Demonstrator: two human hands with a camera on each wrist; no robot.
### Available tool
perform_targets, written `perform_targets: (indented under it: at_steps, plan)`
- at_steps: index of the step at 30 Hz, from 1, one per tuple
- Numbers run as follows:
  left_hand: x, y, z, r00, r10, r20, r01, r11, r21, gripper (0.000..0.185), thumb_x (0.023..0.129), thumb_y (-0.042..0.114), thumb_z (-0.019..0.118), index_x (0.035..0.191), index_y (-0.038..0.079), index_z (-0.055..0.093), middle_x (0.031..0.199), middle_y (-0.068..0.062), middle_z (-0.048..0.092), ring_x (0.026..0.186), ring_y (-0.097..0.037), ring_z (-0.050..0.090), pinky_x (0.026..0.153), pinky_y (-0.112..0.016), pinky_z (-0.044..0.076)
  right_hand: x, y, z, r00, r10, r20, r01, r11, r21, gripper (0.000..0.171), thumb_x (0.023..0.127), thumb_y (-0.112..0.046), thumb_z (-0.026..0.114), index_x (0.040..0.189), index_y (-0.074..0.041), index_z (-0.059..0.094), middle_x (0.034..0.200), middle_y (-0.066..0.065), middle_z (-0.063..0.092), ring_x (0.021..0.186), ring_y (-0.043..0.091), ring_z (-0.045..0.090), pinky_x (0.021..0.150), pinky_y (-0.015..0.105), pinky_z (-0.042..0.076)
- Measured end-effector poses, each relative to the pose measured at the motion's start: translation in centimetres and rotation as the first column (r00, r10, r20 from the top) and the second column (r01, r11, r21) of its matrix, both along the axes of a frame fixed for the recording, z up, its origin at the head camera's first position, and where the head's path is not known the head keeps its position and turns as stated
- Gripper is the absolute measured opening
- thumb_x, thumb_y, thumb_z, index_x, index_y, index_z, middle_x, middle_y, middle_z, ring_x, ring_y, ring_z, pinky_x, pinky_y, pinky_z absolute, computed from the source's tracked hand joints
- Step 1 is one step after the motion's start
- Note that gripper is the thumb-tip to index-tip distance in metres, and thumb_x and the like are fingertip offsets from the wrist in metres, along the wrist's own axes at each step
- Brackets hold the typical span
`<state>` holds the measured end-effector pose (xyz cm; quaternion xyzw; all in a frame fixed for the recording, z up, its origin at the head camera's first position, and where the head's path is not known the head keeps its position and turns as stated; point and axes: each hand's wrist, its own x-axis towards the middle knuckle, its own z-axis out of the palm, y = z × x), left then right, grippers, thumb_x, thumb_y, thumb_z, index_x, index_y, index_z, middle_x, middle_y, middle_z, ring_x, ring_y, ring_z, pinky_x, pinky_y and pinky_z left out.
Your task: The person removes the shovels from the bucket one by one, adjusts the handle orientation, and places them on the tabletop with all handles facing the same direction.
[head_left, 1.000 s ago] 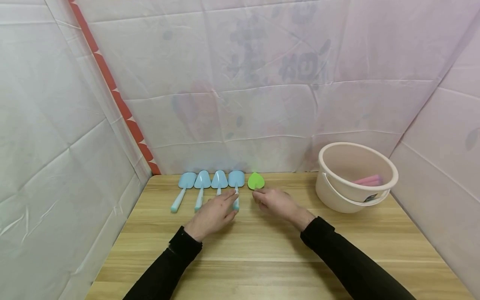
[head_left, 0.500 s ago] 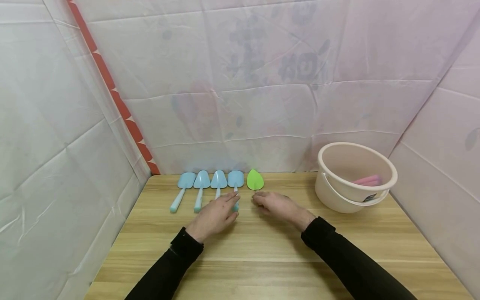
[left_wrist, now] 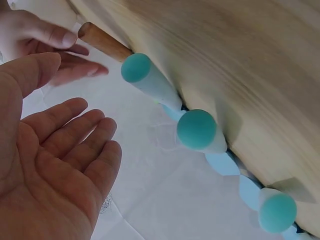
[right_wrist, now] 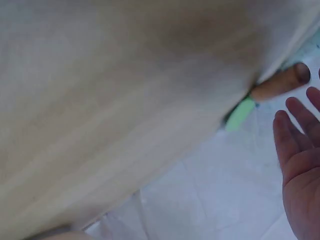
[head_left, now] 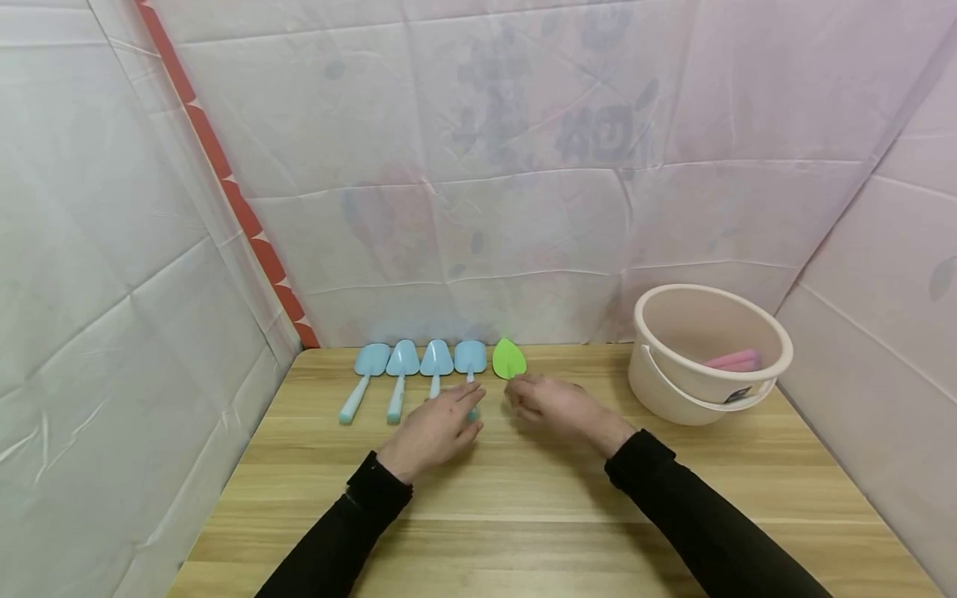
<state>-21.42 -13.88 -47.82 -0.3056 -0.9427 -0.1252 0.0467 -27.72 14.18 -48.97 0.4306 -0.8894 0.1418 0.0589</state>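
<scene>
The green trowel (head_left: 509,359) lies at the right end of a row of four blue trowels (head_left: 419,362) along the desk's (head_left: 523,498) far edge. Its wooden handle sits under the right hand (head_left: 555,406), whose grip is slack — fingers straight, holding nothing. The left hand (head_left: 436,428), equally open, hovers over the nearest blue handle. This looks like the lining-up step; a further trowel would likely come from the bucket (head_left: 706,353). Only the left wrist view shows the open palm (left_wrist: 55,165) and the handle ends (left_wrist: 196,129) — the head view hides both.

Left of the bucket (head_left: 703,353) the table (head_left: 523,498) lies open up to the row of scoops (head_left: 419,365) lined against the back sheet (head_left: 478,208).
</scene>
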Motion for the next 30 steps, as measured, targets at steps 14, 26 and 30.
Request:
perform_targets:
  at_steps: [14,26,30]
  plan:
    - [-0.4,1.3,0.9,1.0,-0.003,-0.006,0.003,1.0,0.015,0.061,0.12,0.03,0.071,0.172,0.001,0.056,0.178,-0.021,0.059,0.164,-0.037,0.061,0.134,-0.052,0.057,0.1,3.1,6.2,0.969,-0.247,0.002,0.245,0.96,-0.132,0.044,0.115,-0.015,0.076,0.155,0.003,0.067,0.152,0.026,0.077,0.143,0.047,0.076,0.121,0.064,0.064]
    - [-1.9,2.5,0.2,0.998,-0.048,-0.035,0.051,0.996,0.068,0.059,0.121,0.032,0.069,0.17,0.002,0.058,0.182,-0.02,0.055,0.168,-0.035,0.058,0.138,-0.049,0.053,0.2,6.7,10.3,0.921,-0.387,-0.035,0.376,0.91,-0.173,0.044,0.119,-0.021,0.07,0.158,-0.001,0.066,0.149,0.029,0.078,0.135,0.05,0.078,0.115,0.068,0.064]
    - [-0.4,3.4,2.5,0.999,-0.028,-0.019,0.029,0.998,0.048,0.058,0.12,0.029,0.071,0.17,0.003,0.059,0.182,-0.018,0.055,0.168,-0.034,0.058,0.137,-0.048,0.054,0.3,8.0,11.4,0.91,-0.414,-0.014,0.406,0.899,-0.166,0.045,0.12,-0.022,0.068,0.159,0.002,0.064,0.15,0.032,0.076,0.137,0.054,0.075,0.115,0.07,0.063]
